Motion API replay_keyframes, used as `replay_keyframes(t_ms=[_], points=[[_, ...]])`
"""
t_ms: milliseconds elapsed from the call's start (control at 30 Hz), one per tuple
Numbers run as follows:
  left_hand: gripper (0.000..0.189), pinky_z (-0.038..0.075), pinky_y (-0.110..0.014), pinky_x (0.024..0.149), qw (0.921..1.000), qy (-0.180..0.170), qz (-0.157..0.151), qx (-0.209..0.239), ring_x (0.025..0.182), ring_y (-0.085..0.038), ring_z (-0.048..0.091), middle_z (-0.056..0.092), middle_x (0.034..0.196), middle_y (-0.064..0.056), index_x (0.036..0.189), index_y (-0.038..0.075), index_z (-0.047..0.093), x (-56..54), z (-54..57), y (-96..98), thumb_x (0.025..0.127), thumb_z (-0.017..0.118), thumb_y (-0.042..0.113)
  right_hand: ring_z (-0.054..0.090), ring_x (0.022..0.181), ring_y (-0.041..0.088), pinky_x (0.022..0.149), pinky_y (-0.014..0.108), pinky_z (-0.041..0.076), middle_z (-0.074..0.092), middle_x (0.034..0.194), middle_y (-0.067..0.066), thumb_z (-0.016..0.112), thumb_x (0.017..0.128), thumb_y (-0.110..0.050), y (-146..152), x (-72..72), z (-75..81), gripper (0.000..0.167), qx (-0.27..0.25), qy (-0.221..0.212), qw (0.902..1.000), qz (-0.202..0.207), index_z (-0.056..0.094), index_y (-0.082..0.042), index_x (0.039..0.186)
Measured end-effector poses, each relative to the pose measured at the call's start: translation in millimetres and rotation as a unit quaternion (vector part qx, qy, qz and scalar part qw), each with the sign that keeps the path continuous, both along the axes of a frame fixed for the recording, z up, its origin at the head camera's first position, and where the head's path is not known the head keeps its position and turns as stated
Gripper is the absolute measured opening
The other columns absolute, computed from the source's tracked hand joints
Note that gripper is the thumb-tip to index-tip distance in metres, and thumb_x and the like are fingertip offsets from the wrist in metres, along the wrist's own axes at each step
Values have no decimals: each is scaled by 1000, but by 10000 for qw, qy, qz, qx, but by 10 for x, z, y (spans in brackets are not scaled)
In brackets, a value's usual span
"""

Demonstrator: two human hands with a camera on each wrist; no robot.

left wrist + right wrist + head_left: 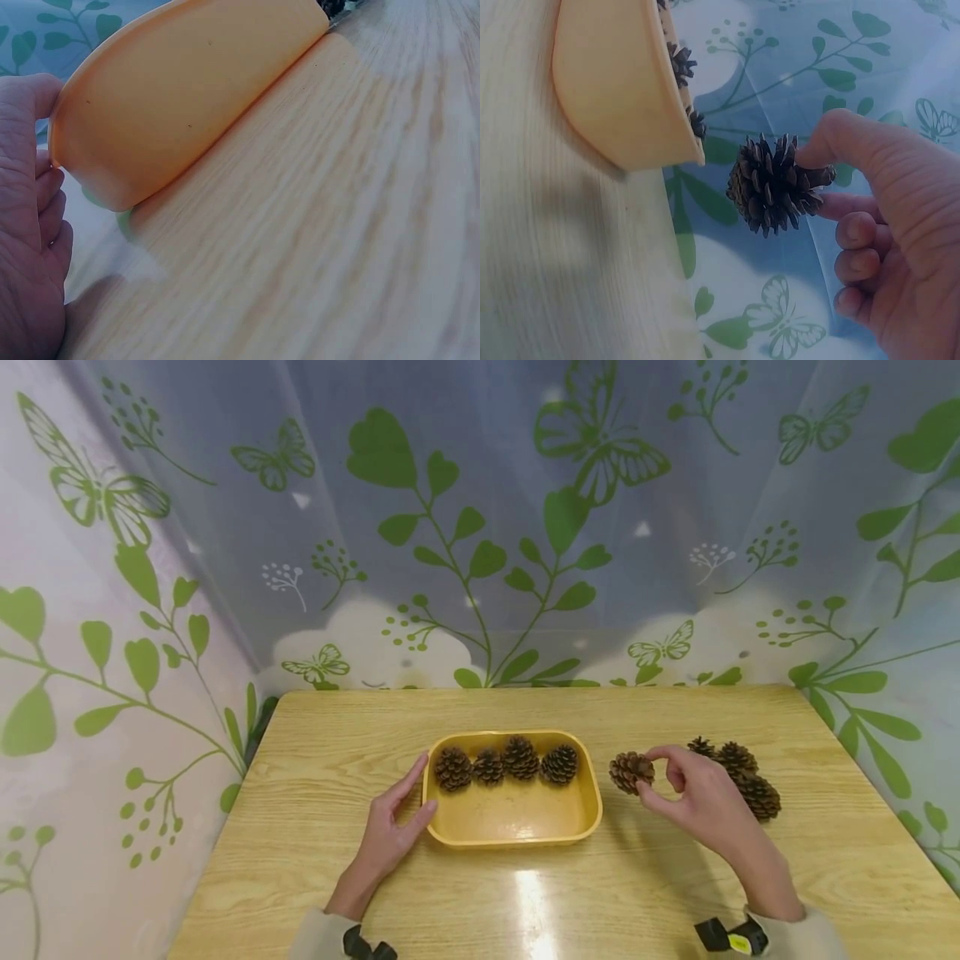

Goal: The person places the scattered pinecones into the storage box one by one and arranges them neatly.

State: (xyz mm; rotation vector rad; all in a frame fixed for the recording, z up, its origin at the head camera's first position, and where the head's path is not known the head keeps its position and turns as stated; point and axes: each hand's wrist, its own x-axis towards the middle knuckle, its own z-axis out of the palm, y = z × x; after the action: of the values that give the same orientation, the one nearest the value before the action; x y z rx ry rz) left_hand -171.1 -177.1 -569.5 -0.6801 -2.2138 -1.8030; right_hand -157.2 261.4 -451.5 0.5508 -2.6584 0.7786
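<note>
My right hand (701,797) pinches a brown pine cone (632,772) between thumb and fingers, to the right of a yellow rectangular bin (517,842). In the right wrist view the pine cone (772,184) shows its spread scales, apart from the bin's near end (615,82). Along the bin's back wall sits a row of several pine cones (521,758). My left hand (386,831) rests against the bin's left end, its fingers extended along the outside and the thumb at the rim. The left wrist view shows that hand (30,217) touching the bin's wall (187,97).
More pine cones (759,796) lie grouped on the right of the wooden table (322,735), partly behind my right hand. A curtain (480,527) printed with green leaves and butterflies hangs along the table's back and sides.
</note>
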Motion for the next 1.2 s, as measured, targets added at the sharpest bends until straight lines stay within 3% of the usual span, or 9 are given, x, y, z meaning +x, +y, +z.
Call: replay_keyframes(t_ms=[433, 600, 767, 1200], points=[[64, 28, -23, 125, 10000, -13, 19, -67, 153, -27, 37, 42, 163, -13, 160, 6, 41, -8, -9, -4, 100, 65, 1, 27, 56, 0, 54, 22, 31, 33, 64, -12, 84, 84, -7, -293, -96, 55, 30, -69, -39, 9984, 554, 71, -7, 111], [64, 27, -23, 125, 10000, 24, 5, -59, 153, -28, 36, 42, 163, -13, 160, 5, 41, -3, 4, -5, 100, 65, 0, 29, 56, 0, 52, 21, 31, 39, 62, -7, 85, 84, -10, -437, -119, 56, 31, -50, -146, 9972, 726, 72, -8, 112], [65, 28, -23, 125, 10000, 33, -12, -35, 153, -28, 36, 42, 163, -14, 160, 5, 41, 3, 20, -1, 100, 65, 0, 31, 57, 0, 51, 21, 31, 39, 63, -12, 84, 85, -12, -596, -133, 52, 31, 38, -399, 9954, 873, 73, -9, 114], [64, 28, -23, 125, 10000, 27, 0, -54, 153, -26, 37, 42, 163, -14, 159, 4, 41, 9, 17, -1, 100, 65, -1, 33, 57, -2, 51, 19, 33, 44, 61, -11, 86, 83, -16, -1025, -209, -60, 32, 25, -325, 9884, 1486, 75, -9, 112]])
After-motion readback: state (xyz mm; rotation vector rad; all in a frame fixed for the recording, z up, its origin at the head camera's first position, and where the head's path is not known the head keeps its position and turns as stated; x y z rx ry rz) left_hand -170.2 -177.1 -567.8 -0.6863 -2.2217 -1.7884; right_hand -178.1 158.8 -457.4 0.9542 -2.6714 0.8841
